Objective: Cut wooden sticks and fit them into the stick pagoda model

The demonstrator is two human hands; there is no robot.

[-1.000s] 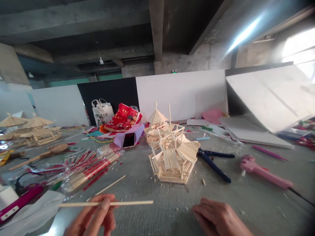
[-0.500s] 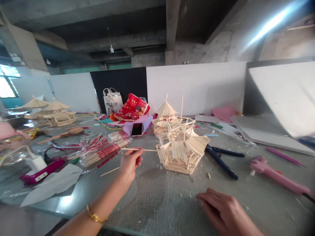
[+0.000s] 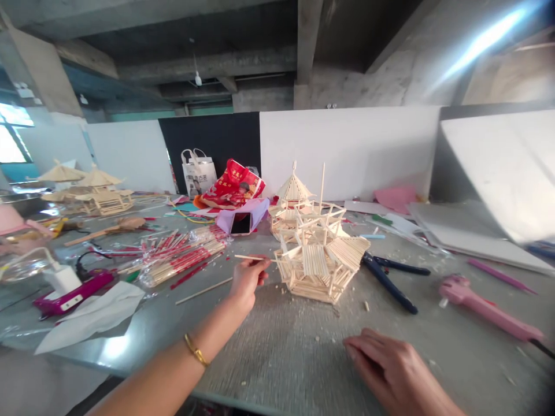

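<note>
Left hand (image 3: 248,279) pinching a thin wooden stick (image 3: 250,257) against the stick-built pavilion model (image 3: 319,260) at the table's middle.
The stick looks light, stiff and easily snapped, best pinched near its middle; the model looks fragile. The right hand (image 3: 396,372) lies flat, fingers loose and empty, on the grey table (image 3: 277,358) — open room in front, pliers (image 3: 389,281) just right of the model.

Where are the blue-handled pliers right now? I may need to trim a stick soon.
In the head view, the blue-handled pliers lie on the grey table, right of centre, just right of the stick pavilion model and left of the pink glue gun.
</note>
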